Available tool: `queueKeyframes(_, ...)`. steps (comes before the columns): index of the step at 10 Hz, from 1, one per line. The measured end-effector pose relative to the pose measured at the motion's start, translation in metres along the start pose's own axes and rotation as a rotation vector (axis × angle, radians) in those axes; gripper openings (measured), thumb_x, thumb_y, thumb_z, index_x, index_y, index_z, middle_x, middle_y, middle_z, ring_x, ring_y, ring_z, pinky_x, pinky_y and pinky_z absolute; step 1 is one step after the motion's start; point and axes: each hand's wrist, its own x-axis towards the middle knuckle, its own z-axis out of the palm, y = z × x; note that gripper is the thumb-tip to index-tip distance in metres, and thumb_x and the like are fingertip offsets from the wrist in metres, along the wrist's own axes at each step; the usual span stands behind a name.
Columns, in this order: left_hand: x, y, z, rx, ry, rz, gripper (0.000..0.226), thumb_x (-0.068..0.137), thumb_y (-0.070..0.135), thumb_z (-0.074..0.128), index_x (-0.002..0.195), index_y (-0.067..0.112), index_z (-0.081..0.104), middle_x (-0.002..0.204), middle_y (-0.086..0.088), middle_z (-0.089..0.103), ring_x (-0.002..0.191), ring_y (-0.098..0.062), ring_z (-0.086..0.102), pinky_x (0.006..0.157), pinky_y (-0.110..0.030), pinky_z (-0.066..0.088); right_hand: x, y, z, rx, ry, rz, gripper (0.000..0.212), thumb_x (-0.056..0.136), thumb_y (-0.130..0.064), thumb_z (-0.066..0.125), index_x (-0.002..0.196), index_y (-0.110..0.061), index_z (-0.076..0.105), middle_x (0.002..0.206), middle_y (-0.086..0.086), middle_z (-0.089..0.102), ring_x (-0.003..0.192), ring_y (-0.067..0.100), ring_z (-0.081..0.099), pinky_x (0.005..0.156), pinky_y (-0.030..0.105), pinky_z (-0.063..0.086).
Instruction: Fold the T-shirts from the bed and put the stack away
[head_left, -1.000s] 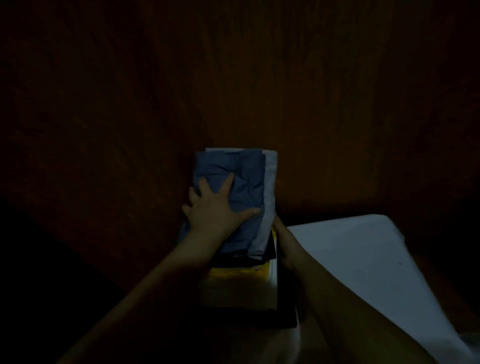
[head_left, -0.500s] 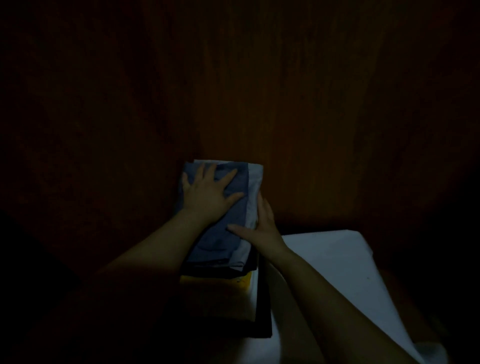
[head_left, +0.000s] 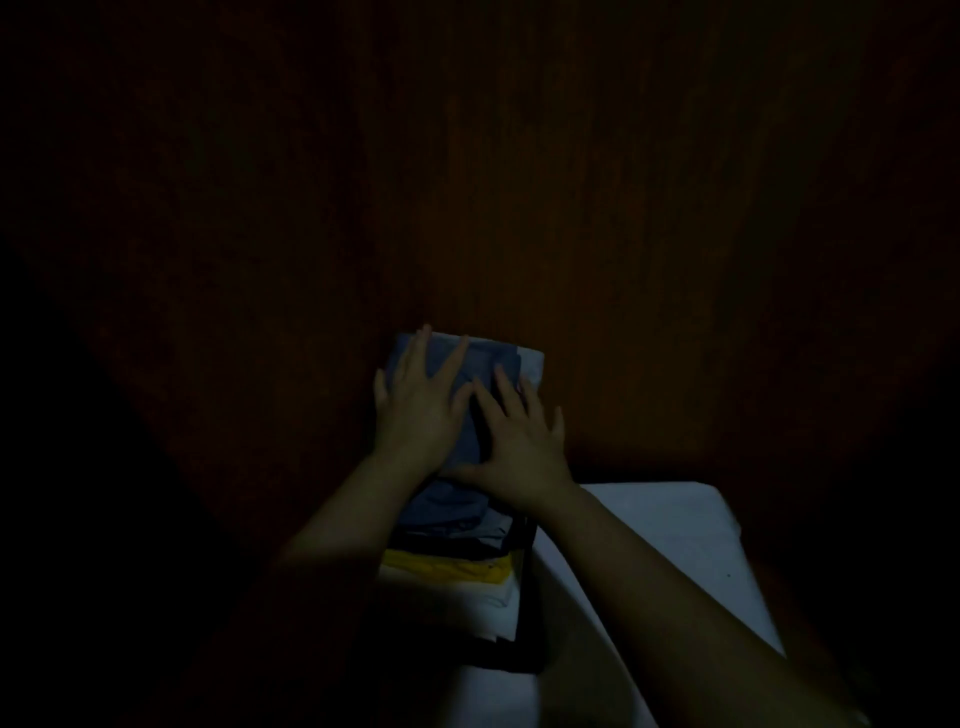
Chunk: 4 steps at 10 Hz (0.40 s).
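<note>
A stack of folded T-shirts (head_left: 457, 566) stands in a dim wooden space, its far end against the dark brown back panel. The top shirt is blue-grey (head_left: 447, 506), with a pale one (head_left: 531, 364) showing under it at the right edge; black, yellow and white layers lie lower down. My left hand (head_left: 418, 410) lies flat on the top shirt with fingers spread. My right hand (head_left: 517, 441) presses flat beside it, fingers spread toward the far end.
The dark brown wooden panel (head_left: 519, 208) fills the view behind the stack. A pale sheet-like surface (head_left: 675, 535) lies to the right under my right forearm. The left side is in deep shadow.
The stack has slid farther in toward the back panel. My right hand moved from the stack's right side onto its top, and my left hand reached farther forward.
</note>
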Motion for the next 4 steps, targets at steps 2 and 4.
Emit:
queueKeyframes(2,-0.030,-0.029,0.034,0.123,-0.222,-0.068,0.055,0.101,0.041,0.021,0.149,0.030,-0.005,0.158,0.002,-0.011,0.144,-0.013,-0.011,0.115,-0.043,0.004,0.027,0.000,0.009,-0.068,-0.299,0.076,0.112,0.070,-0.077,0.055,0.147,-0.036,-0.015,0.156,-0.005,-0.022,0.144,0.029,-0.014,0.108,0.066,0.001)
queueKeyframes(4,-0.024,-0.014,-0.017,0.082,-0.377,-0.088,0.060,0.100,0.042,0.029,0.150,0.028,-0.001,0.158,0.000,-0.004,0.145,-0.017,-0.002,0.116,-0.047,0.005,0.015,-0.014,-0.021,-0.052,-0.293,0.131,0.114,0.069,-0.077,0.056,0.149,-0.032,-0.011,0.158,-0.003,-0.013,0.145,0.026,-0.010,0.109,0.063,0.000)
